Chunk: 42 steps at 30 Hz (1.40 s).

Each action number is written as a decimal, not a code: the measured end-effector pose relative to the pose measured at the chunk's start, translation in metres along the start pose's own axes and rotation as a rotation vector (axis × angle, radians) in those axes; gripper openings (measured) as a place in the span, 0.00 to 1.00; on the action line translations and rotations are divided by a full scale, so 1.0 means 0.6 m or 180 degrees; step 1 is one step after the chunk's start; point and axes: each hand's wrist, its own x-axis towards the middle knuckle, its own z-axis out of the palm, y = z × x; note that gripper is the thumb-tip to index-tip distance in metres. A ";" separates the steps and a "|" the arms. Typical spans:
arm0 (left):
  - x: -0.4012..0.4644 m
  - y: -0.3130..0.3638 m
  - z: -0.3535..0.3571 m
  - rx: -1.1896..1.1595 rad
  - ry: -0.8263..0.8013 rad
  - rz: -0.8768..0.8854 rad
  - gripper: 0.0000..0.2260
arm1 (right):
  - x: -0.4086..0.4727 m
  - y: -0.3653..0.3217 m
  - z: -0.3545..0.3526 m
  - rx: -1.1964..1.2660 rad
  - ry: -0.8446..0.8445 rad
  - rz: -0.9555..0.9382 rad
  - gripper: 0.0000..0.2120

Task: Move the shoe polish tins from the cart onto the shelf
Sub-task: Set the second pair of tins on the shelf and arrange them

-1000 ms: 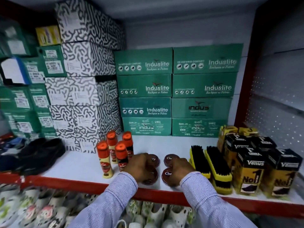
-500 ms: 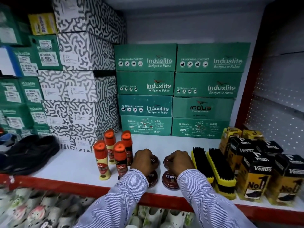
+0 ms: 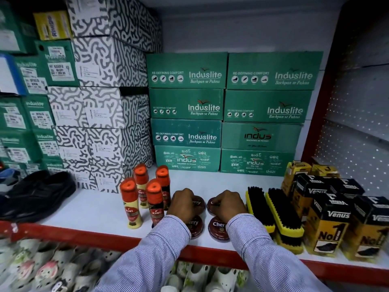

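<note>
Several round dark-red Cherry polish tins lie on the white shelf between the Kiwi bottles and the brushes. My left hand covers the rear left tin, fingers curled over it. My right hand rests on the rear right tin the same way. Two front tins, one at left and one at right, lie near the red shelf edge, partly under my striped sleeves. The cart is out of view.
Orange-capped Kiwi bottles stand just left of my left hand. Yellow-backed brushes and Venus boxes crowd the right. Green Induslite boxes and patterned boxes fill the back. A black shoe lies far left.
Both hands slid from the front tins back onto the rear pair, uncovering the front tins. The camera moved closer to the shelf.
</note>
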 end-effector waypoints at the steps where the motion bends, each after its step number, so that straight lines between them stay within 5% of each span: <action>1: -0.001 0.001 -0.001 0.0003 0.0008 -0.0008 0.18 | -0.001 -0.001 -0.001 -0.0006 -0.0003 -0.0017 0.09; 11: -0.034 0.016 -0.038 0.0374 0.0061 0.0270 0.16 | -0.035 -0.001 -0.028 -0.0211 0.0166 -0.0156 0.10; 17: -0.088 0.021 -0.053 0.0584 -0.0184 0.0275 0.18 | -0.085 0.015 -0.028 -0.0400 -0.0177 -0.0016 0.16; 26: -0.120 0.032 -0.048 0.0274 -0.0154 0.0359 0.17 | -0.103 0.016 -0.015 -0.0219 -0.0060 0.0051 0.23; 42: -0.127 0.039 -0.056 0.0316 -0.0101 0.0273 0.18 | -0.121 -0.004 -0.033 -0.0232 -0.0051 0.0077 0.13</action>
